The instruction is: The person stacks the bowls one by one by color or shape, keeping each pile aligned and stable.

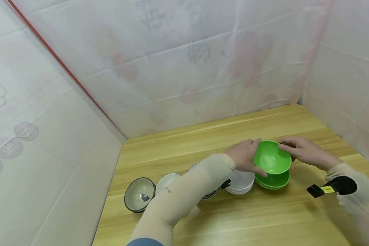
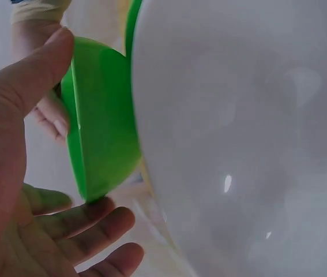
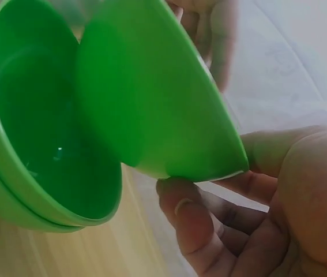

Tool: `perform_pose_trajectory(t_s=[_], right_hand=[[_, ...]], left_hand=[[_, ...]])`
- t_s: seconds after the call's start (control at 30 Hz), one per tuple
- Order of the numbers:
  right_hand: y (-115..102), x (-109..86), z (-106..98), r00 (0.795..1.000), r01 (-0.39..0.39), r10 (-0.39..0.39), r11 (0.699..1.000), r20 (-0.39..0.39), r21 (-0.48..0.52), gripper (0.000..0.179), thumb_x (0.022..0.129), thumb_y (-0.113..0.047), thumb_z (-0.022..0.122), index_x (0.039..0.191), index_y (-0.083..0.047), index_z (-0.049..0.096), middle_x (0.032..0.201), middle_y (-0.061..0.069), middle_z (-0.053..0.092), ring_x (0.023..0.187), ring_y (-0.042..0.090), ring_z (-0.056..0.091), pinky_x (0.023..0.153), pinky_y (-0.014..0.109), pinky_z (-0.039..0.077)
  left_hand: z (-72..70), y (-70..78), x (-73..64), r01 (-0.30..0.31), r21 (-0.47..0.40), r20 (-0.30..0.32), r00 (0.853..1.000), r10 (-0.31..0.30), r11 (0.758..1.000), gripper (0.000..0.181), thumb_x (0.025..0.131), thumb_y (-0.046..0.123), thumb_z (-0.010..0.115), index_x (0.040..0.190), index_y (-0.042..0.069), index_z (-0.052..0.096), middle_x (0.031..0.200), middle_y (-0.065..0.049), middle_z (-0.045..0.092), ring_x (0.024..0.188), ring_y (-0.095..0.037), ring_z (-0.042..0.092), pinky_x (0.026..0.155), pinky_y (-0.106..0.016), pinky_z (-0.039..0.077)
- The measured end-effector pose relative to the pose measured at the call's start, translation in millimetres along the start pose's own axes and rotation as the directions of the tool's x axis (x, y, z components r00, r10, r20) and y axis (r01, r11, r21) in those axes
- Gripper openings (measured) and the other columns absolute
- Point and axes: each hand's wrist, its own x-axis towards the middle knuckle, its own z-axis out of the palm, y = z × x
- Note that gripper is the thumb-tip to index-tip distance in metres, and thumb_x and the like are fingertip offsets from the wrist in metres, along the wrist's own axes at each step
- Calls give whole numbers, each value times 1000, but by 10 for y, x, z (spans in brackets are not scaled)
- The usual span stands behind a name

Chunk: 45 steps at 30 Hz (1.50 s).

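A green bowl (image 1: 272, 155) is raised and tilted above a stack of green bowls (image 1: 276, 181), its open side facing the head camera. My left hand (image 1: 243, 155) holds it by the left side, thumb and fingertips at the rim in the left wrist view. On the opposite side, my right hand (image 1: 307, 152) pinches the rim, the thumb over the edge and the fingers against the outer wall (image 3: 163, 115). In the right wrist view, the raised bowl's underside overlaps the stacked bowls (image 3: 36, 115) below.
Left of the green stack stands a stack of white bowls (image 1: 240, 182). Farther left come dark-rimmed bowls (image 1: 209, 195), partly behind my left sleeve, a white bowl (image 1: 167, 181) and a patterned dark-rimmed bowl (image 1: 138, 194). All stand on a wooden table (image 1: 233, 218) with sheet-covered walls (image 1: 184, 85) around.
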Motion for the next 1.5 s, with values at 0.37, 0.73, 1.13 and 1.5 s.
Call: perform_pose_trajectory(t_s=[0.37, 0.73, 1.13, 1.5], right_hand=[[15, -31, 72, 992, -49, 45, 998, 114, 28, 37, 102, -29, 47, 128, -3, 56, 109, 16, 62, 77, 19, 63, 61, 38, 55], [47, -53, 101, 987, -56, 58, 998, 147, -17, 32, 101, -29, 51, 122, -7, 60, 106, 15, 58, 65, 17, 56, 54, 34, 51], [95, -54, 137, 983, -96, 105, 993, 153, -64, 37, 98, -33, 55, 126, -9, 59, 106, 14, 55, 66, 17, 56, 55, 34, 52], [131, -15, 160, 980, -106, 118, 991, 163, -82, 40, 98, -36, 54, 127, -9, 56, 104, 13, 56, 62, 17, 54, 51, 34, 50]], left_hand=[[86, 117, 16, -29, 143, 12, 1000, 28, 989, 121, 60, 79, 68, 153, 25, 12, 130, 7, 53, 113, -4, 53, 91, -22, 46], [192, 236, 29, -7, 221, 93, 996, -14, 975, 116, 58, 79, 68, 149, 30, 15, 119, 12, 57, 105, -3, 55, 86, -26, 47], [289, 247, 11, -23, 292, 98, 995, -6, 956, 110, 61, 81, 65, 146, 27, 20, 112, 10, 54, 100, -4, 54, 80, -25, 50], [277, 240, -29, -8, 263, 100, 995, -19, 965, 113, 61, 81, 65, 148, 27, 18, 118, 10, 52, 103, -3, 52, 82, -26, 49]])
